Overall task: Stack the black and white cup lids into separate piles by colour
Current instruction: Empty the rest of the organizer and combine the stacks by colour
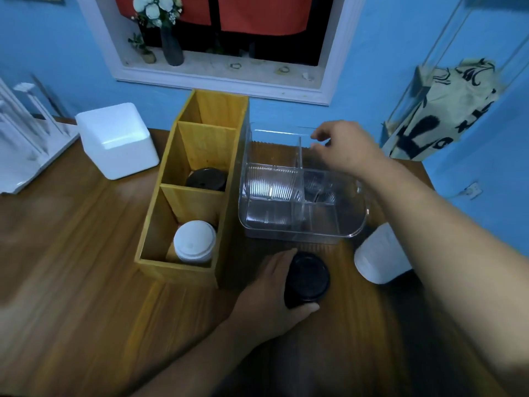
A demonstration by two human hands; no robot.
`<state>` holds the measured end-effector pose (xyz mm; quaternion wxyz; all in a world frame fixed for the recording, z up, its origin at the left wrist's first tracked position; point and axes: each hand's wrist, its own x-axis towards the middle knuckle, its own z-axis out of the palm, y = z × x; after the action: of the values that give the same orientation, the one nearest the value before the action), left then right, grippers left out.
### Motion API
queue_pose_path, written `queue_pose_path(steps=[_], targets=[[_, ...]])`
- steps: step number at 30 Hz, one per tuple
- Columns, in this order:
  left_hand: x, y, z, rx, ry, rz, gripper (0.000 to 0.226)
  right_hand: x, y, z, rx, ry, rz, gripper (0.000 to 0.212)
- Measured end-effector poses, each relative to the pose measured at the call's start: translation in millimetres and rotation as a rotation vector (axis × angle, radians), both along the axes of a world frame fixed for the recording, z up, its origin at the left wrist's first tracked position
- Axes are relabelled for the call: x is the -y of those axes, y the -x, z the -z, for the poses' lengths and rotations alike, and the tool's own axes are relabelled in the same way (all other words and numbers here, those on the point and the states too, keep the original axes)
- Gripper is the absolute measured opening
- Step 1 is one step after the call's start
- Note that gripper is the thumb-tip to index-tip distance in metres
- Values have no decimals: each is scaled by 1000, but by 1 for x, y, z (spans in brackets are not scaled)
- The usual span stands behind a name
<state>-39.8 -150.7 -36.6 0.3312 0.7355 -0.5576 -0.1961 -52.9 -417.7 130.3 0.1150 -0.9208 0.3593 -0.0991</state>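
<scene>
Stack of black lids (307,277): on the table (86,282), just near of the clear organiser (300,234); probably light, thin, slick plastic that slides apart, so best held round the sides.
Left hand (269,290): fingers and thumb wrapped round that stack.
Right hand (343,147): over the organiser's far rim; fingers bent, and whether they pinch anything cannot be told.
White lids (380,256): pile at right, under the forearm.
</scene>
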Motion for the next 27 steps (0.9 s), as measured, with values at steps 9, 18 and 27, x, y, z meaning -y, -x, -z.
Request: queue_pose_path(steps=[9, 18, 27], targets=[[0, -5, 3, -35, 28, 4, 102, 59, -61, 50, -822, -162, 29, 65], [1, -6, 3, -11, 4, 7, 104, 62, -59, 54, -772, -162, -13, 76], [1, -7, 3, -28, -8, -4, 105, -26, 35, -44, -193, -47, -30, 70]])
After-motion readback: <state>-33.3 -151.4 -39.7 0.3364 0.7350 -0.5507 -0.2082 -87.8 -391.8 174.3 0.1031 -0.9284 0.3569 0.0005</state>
